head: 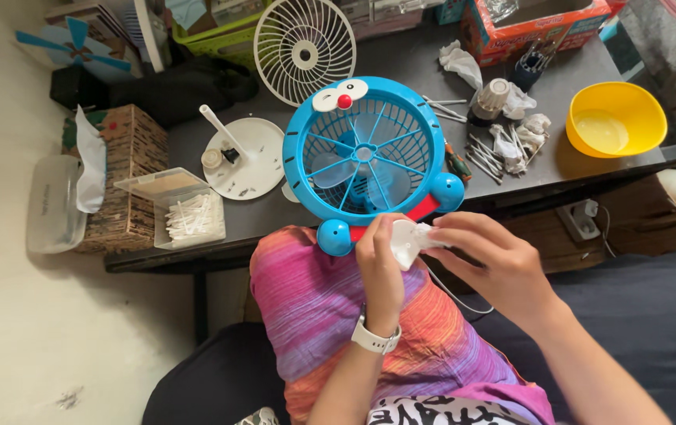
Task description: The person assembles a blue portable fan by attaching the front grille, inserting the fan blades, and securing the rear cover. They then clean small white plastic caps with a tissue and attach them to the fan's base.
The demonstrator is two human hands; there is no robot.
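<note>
Both forearms rise from the bottom of the frame and meet just below the centre. The left hand, a white watch on its wrist, stands upright with fingers curled, its grip closed around a small white piece. The right hand comes in from the lower right, knuckles up, fingertips pinched on the right end of the same piece; whether it grasps the piece itself or a wad of white tissue against it is hard to tell, as the fingers cover that end. The piece is pale, rounded and smooth, and a thin white cord trails from under it toward the lower right. It sits between the two grips, just below the lower rim of a round blue fan with a cartoon face, a blue grille, translucent blades and ball feet. The fan leans at the near edge of the dark desk, above a lap in a pink and purple striped cloth. On the desk lie a white fan grille at upper centre, a white round base to the left, a clear box of cotton swabs at the left edge, used swabs and crumpled tissues to the right, and a yellow bowl at upper right.
</note>
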